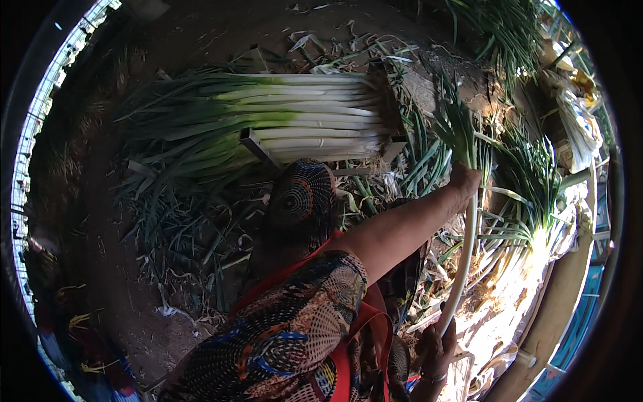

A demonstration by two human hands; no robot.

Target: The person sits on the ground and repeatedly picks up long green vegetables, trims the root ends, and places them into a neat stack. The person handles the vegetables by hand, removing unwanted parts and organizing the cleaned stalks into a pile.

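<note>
A single long green onion or leek [468, 241] is held between my two hands. My left hand [464, 181], at the end of my outstretched arm, is closed around it just below its green leaves. Lower down, my right hand [437, 346] grips the white root end; shadow partly hides the fingers. The white stalk curves slightly between them. Left of my left hand, many similar stalks [321, 120] lie side by side in a metal frame [261, 151], white ends to the right, green leaves spreading left.
More green onions [537, 211] lie in a loose pile at the right, with another leafy bunch [512, 35] at the top right. Leaf scraps [196, 251] litter the dirt ground. A pale curved beam [557, 296] and white plastic bags [577, 125] line the right side.
</note>
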